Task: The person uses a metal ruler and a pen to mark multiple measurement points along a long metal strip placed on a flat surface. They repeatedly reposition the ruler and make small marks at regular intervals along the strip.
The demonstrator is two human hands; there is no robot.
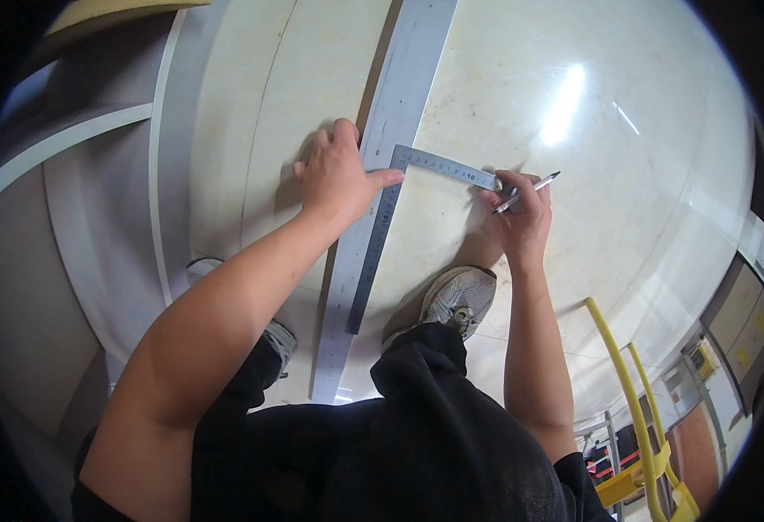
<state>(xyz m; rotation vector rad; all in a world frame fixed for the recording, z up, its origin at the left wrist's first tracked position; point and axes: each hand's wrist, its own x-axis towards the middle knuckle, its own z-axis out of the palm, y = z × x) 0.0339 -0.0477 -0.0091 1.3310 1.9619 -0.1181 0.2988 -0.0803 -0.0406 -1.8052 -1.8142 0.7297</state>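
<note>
A long grey metal bar [408, 61] runs lengthwise between my feet. On it lies the long arm of a steel try square [371, 265], whose short arm reaches off to the right over the floor. My left hand [334, 178] grips the bar from its left side; the fingers curl at its left edge and the thumb presses on the square near the corner. In my right hand [523, 213] a white pen with dark ends [543, 182] is held between the fingers. Those fingertips also touch the free end of the short arm.
Grey shelf-like panels [77, 143] stand along the left. My right shoe [460, 300] is close beside the bar on the pale tiled floor [591, 217]. A yellow tubular frame [630, 391] stands at the lower right, with assorted items behind it.
</note>
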